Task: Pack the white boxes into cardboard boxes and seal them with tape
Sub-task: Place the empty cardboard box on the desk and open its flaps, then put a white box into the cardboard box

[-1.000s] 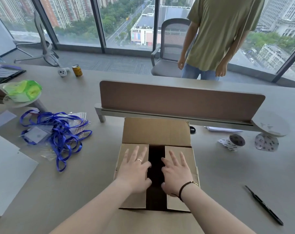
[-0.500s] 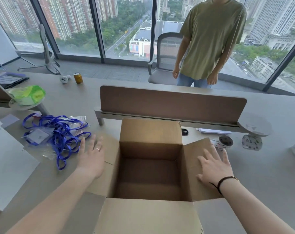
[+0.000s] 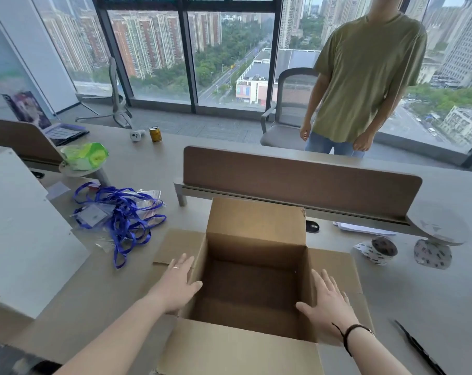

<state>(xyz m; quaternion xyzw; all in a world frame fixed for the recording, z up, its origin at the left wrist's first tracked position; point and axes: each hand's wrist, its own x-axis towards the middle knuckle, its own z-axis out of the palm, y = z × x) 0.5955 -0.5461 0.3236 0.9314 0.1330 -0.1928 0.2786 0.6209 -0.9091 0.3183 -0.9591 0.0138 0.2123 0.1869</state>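
One brown cardboard box [image 3: 252, 272] stands open and empty on the grey surface [image 3: 418, 288] before the person, all four flaps folded outward. The left hand [image 3: 178, 286] and right hand [image 3: 327, 307] lie flat on its side flaps, fingers straight and spread, gripping nothing. Two printed tape rolls [image 3: 379, 250] sit to the right

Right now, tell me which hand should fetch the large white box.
Left. The white box sits at the desk's left edge, on the left hand's side. The right hand lies flat on the opposite flap, with the open cardboard box between.
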